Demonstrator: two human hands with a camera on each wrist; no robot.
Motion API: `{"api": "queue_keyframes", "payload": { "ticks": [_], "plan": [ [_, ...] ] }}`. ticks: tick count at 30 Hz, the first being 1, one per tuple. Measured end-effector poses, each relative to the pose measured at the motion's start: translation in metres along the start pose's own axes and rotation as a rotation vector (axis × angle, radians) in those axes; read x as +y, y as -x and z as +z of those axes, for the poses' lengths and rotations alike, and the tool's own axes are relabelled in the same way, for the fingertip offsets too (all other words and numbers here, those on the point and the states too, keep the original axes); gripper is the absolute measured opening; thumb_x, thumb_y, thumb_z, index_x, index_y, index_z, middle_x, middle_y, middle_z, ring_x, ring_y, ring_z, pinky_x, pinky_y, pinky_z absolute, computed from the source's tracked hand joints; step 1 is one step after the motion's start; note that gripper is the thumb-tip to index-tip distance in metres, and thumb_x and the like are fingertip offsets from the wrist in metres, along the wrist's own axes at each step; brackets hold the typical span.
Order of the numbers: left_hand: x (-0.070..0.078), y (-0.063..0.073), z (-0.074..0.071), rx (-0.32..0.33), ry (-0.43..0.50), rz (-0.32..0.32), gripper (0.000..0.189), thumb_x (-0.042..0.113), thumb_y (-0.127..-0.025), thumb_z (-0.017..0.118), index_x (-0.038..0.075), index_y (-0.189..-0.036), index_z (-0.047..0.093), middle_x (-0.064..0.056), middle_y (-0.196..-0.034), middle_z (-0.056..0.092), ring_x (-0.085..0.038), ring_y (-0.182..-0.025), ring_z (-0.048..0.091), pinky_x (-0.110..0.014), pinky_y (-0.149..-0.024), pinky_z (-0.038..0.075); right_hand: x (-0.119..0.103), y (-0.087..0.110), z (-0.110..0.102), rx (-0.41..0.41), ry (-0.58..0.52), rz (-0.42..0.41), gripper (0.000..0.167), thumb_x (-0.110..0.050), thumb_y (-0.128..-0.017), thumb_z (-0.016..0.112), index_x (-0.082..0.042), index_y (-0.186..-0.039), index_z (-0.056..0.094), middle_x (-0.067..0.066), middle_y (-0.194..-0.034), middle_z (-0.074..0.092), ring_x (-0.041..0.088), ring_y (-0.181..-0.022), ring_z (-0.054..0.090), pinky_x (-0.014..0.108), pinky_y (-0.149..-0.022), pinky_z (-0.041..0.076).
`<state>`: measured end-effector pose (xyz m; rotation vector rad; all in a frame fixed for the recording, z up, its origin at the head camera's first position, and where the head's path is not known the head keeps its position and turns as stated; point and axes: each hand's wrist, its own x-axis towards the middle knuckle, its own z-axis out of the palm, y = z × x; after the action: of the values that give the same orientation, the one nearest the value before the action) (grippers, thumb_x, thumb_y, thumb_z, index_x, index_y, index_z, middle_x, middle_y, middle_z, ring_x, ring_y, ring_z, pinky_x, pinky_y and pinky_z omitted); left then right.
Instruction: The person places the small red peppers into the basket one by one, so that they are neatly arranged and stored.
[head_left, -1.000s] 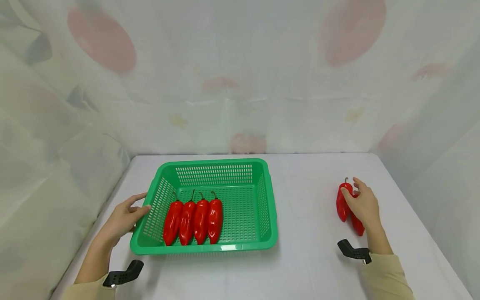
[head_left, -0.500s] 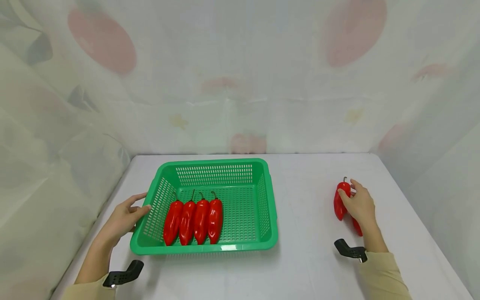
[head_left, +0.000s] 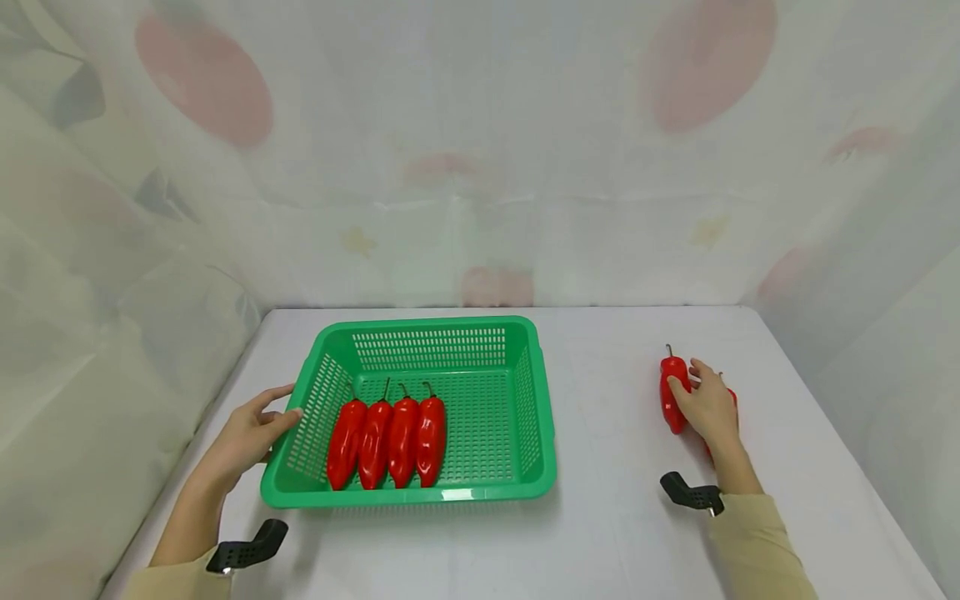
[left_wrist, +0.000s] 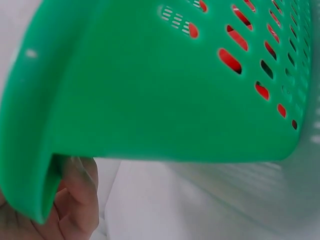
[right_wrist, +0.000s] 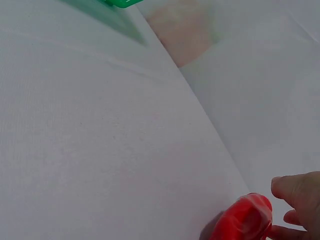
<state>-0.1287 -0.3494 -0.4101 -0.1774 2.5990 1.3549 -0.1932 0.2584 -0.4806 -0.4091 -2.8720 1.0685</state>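
Observation:
On the left, my left hand [head_left: 246, 433] grips the end rim of a green plastic basket [head_left: 450, 333], with the thumb over the edge. The left wrist view shows curled fingers [left_wrist: 80, 195] under the rim. Several glossy red peppers lie side by side in the basket's left half, among them one red pepper [head_left: 431, 442]. At the right, my right hand [head_left: 708, 408] pinches another red pepper [head_left: 672, 396] between thumb and fingers, stem pointing away. A further red pepper [head_left: 732, 400] is mostly hidden behind that hand. In the right wrist view the held pepper shows only partly.
The white tabletop [head_left: 600, 400] stretches between the basket and the right hand. A patterned white sheet [head_left: 480, 167] hangs behind the table and along both sides. Each wrist wears a black camera mount, such as the right mount [head_left: 692, 493].
My right hand has moved left and slightly away with the pinched pepper, apart from the other pepper beside it. The left hand and basket have stayed in place.

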Motion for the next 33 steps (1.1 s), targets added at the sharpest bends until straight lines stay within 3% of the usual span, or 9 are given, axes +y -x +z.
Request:
{"api": "queue_keyframes", "payload": {
  "ticks": [19, 33],
  "plan": [
    [0.001, 0.001, 0.0, 0.003, 0.001, 0.001, 0.066, 0.035, -0.094, 0.051, 0.006, -0.145, 0.021, -0.026, -0.105, 0.06, -0.024, -0.075, 0.066, -0.037, -0.062, 0.056, 0.004, -0.012, 0.015, -0.03, 0.021, 0.002, 0.061, -0.027, -0.093, 0.049, 0.006, -0.14, 0.027, 0.031, -0.131, 0.04, 0.044, -0.113, 0.043, 0.055, -0.087, 0.045],
    [0.0, 0.0, -0.001, -0.006, 0.001, -0.005, 0.067, 0.036, -0.094, 0.052, 0.007, -0.145, 0.021, -0.026, -0.105, 0.06, -0.024, -0.074, 0.066, -0.037, -0.062, 0.056, 0.001, -0.014, 0.017, -0.123, -0.001, 0.052, 0.07, -0.037, -0.092, 0.05, 0.006, -0.141, 0.024, 0.032, -0.129, 0.038, 0.045, -0.114, 0.039, 0.055, -0.085, 0.048]
  ]
}}
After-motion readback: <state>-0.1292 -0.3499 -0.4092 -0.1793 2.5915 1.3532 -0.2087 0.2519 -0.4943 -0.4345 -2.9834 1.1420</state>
